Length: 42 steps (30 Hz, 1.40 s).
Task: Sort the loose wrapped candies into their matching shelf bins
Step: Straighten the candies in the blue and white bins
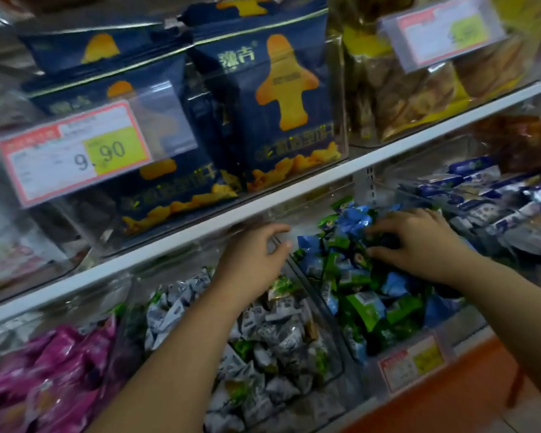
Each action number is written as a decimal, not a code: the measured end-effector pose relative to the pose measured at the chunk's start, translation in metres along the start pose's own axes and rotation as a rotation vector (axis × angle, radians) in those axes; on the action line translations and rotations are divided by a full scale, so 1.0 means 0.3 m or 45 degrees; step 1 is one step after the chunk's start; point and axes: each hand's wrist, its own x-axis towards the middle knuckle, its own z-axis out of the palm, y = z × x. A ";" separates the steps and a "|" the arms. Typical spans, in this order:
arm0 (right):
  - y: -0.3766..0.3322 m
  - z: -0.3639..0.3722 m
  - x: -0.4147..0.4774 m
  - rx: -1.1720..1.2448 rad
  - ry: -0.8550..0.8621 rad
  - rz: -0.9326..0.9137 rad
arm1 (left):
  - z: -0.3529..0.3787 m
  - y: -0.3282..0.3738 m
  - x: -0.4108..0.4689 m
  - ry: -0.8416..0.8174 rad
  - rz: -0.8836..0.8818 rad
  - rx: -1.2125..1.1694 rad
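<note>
— Candies (263, 364) sorted yet?

— Partly, by the look of it. Nearest, pink candies (60, 364) alone in their bin, seemingly done. Next in, grey-white candies (281, 335) with a few green strays (283, 285) mixed among them.

— And the hands?

— Left hand (253, 260) above the clear divider (313, 295) between the two bins, fingers loosely curled, thumb apart, nothing visibly held. Right hand (419, 242) further in, resting on the blue and green pile (366, 307), fingers (380, 229) spread and bent down into the wrappers; cannot tell whether pinching one.

— Left to do?

— Probably lifting the green strays out of the grey bin, perhaps also parting blue from green. Beyond, blue-white packs (481, 195), then navy biscuit bags (278, 104) on the shelf above, untouched.
</note>
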 end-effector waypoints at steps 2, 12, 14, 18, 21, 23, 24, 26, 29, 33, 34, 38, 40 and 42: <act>0.025 0.005 0.006 -0.106 -0.106 -0.057 | 0.045 0.061 0.059 -0.120 0.043 -0.049; 0.142 -0.017 0.044 -0.101 -0.216 -0.155 | 0.250 0.202 0.371 -0.730 0.266 0.202; 0.156 -0.012 0.050 -0.083 -0.193 -0.177 | 0.247 0.162 0.398 -0.766 0.280 0.355; 0.170 0.000 0.058 -0.013 -0.165 -0.216 | 0.199 0.054 0.422 -0.736 0.211 0.530; 0.163 0.007 0.061 0.008 -0.168 -0.210 | 0.164 -0.025 0.428 -0.683 0.124 0.597; 0.156 0.011 0.062 0.017 -0.165 -0.199 | 0.151 -0.060 0.432 -0.601 0.071 0.623; 0.152 0.012 0.063 0.021 -0.170 -0.192 | 0.147 -0.063 0.428 -0.543 0.043 0.603; 0.146 0.014 0.065 0.031 -0.176 -0.183 | 0.144 -0.034 0.413 -0.393 0.061 0.511; 0.132 0.017 0.062 0.070 -0.147 -0.167 | 0.173 0.072 0.377 -0.396 0.190 0.236; 0.102 0.013 0.047 0.122 -0.048 -0.106 | 0.241 0.152 0.367 -0.749 0.229 0.209; 0.099 0.008 0.045 0.123 -0.077 -0.102 | 0.250 0.151 0.370 -0.803 0.218 0.219; 0.114 -0.018 0.045 0.072 -0.259 -0.132 | 0.256 0.148 0.361 -0.880 0.257 0.187; 0.119 -0.030 0.044 0.066 -0.327 -0.158 | 0.243 0.145 0.352 -0.906 0.271 0.243; 0.119 -0.039 0.042 0.082 -0.357 -0.163 | 0.229 0.126 0.338 -0.959 0.263 0.305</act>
